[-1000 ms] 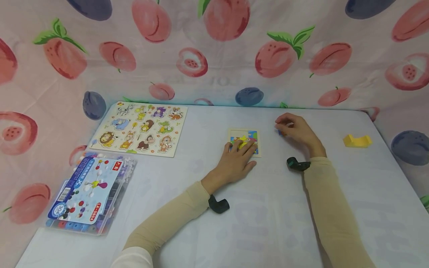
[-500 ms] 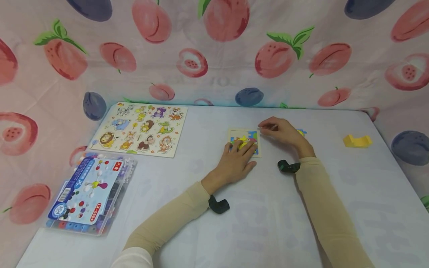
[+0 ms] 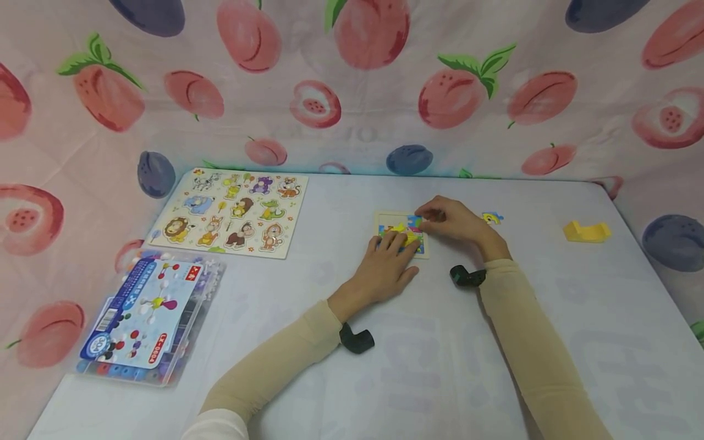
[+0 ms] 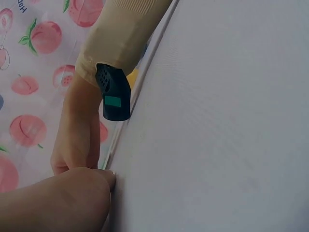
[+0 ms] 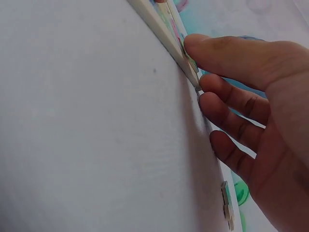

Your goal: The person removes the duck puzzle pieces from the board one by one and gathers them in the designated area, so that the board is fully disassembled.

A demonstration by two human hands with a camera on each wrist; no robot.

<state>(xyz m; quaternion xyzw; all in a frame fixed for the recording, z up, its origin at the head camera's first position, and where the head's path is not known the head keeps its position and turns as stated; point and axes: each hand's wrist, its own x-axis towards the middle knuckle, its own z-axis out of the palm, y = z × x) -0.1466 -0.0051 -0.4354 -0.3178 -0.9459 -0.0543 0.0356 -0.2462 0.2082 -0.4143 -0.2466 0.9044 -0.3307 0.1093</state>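
A small square jigsaw puzzle (image 3: 384, 217) in a pale wooden frame lies mid-table, showing yellow, blue, green and pink parts. My left hand (image 3: 382, 272) rests on its near side with fingers spread, covering part of the picture. At the puzzle's right edge, my right hand (image 3: 455, 219) pinches a puzzle piece (image 5: 192, 63) between thumb and fingers. In the right wrist view, that piece sits right at the frame's corner, partly hidden by the thumb (image 5: 212, 50). The left wrist view shows the left hand (image 4: 63, 205) low, overlapping the right one.
A loose puzzle piece (image 3: 492, 217) lies just right of my right hand. Farther right is a yellow block (image 3: 586, 231) with a dip in its top. An animal puzzle board (image 3: 227, 211) and a clear plastic box (image 3: 144, 315) occupy the left side. A fruit-print cloth hangs behind the table.
My right hand has moved left from beside the puzzle to its right edge, uncovering the loose piece behind it. My left hand stays on the puzzle, having shifted only slightly.
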